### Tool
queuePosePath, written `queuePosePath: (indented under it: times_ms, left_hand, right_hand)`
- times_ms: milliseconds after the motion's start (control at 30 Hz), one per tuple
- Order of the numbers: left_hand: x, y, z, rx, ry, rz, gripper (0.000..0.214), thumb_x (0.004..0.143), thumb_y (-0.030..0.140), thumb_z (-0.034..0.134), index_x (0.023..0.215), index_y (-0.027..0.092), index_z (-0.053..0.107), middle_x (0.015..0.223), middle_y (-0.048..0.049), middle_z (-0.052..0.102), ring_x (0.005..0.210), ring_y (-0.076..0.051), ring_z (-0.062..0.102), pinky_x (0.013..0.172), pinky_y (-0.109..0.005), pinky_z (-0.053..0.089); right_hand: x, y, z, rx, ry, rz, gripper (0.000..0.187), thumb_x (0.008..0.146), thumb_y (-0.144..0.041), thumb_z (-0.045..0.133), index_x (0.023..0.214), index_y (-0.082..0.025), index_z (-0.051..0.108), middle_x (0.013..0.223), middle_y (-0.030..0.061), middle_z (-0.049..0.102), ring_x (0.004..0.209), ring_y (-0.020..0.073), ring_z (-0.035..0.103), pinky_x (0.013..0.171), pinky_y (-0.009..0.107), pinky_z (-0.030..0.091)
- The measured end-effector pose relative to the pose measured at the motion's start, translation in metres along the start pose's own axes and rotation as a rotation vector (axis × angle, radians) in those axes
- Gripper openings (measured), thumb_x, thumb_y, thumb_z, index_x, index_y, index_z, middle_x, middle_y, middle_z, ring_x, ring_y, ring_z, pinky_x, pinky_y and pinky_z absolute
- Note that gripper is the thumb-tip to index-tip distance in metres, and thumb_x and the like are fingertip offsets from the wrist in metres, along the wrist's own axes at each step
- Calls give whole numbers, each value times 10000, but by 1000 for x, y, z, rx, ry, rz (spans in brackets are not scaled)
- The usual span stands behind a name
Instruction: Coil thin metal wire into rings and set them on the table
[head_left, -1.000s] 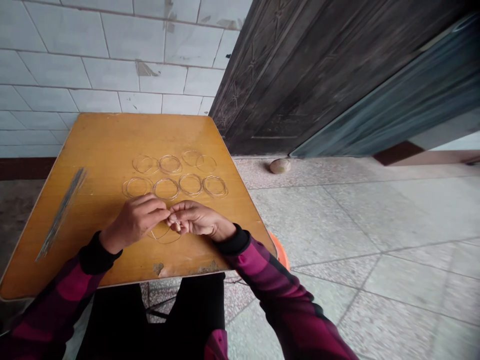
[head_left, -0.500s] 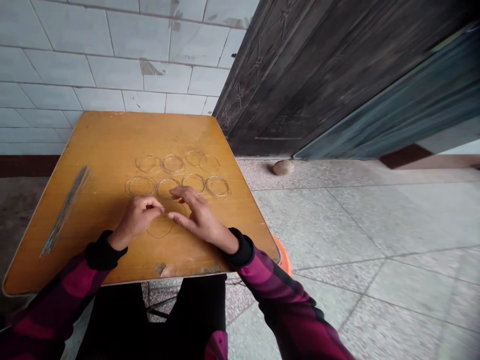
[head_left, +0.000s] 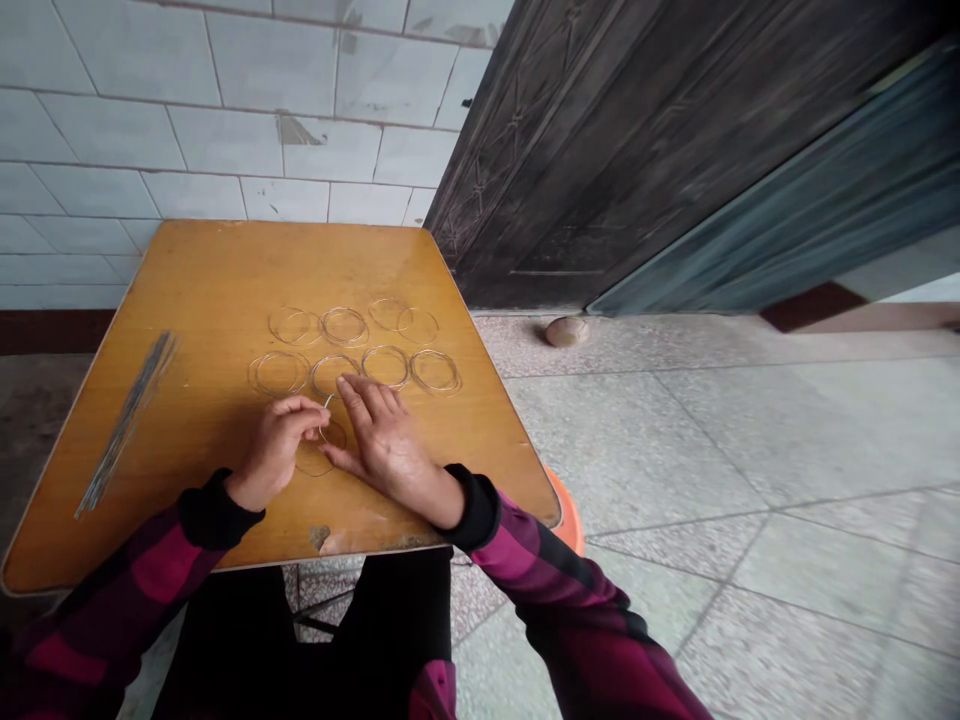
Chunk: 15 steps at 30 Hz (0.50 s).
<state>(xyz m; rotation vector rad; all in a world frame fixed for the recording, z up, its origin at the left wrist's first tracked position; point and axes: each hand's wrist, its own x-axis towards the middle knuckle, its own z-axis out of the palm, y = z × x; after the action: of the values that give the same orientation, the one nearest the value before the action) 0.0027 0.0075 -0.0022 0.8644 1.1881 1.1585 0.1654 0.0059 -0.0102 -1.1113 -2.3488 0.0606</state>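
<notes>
Stretching further inward since the earlier frame: the left hand (head_left: 277, 450), its fingertips (head_left: 319, 407) now closing narrowly on a thin wire loop (head_left: 319, 458), the exact hold being partly hidden. Lying open and wide just beside it: the right hand (head_left: 386, 450), its fingers (head_left: 360, 400) spreading on the surface (head_left: 225, 270), its thumb reaching toward the same loop. Loop resting between both hands, just below the nearer row of rings, its long axis running across the surface from left to right, and the left hand being slightly nearer. Lying a little further away: eight wire rings (head_left: 345, 326) in two rows, some of them overlapping. Off to the left: a bundle of straight wires (head_left: 127, 425). Showing beyond the surface: an orange plastic rim (head_left: 570, 520), a stone (head_left: 566, 331) sitting on the terrazzo floor (head_left: 712, 460), a dark carved wooden door (head_left: 585, 170), and a white tiled wall (head_left: 225, 120) with chipped tiles.
</notes>
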Motion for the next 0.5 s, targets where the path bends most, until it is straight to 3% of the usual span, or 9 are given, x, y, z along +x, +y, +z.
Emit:
queuePosePath:
  times_ms: [233, 500]
  left_hand:
    - [1, 0, 0, -56, -42, -26, 80, 551, 227, 686, 514, 169, 647, 540, -4, 586, 531, -96, 427, 543, -257, 341]
    - [3, -3, -4, -21, -45, 5, 66, 586, 189, 666, 530, 160, 648, 559, -13, 593, 540, -100, 436, 552, -267, 335]
  right_hand:
    - [-2, 1, 4, 180, 48, -42, 745, 891, -322, 592, 1499, -126, 207, 1373, 240, 461, 1262, 354, 489, 992, 553, 491]
    - [-4, 4, 3, 193, 27, -19, 707, 898, -363, 616, 1474, -121, 284, 1349, 229, 498, 1242, 348, 524, 993, 539, 512]
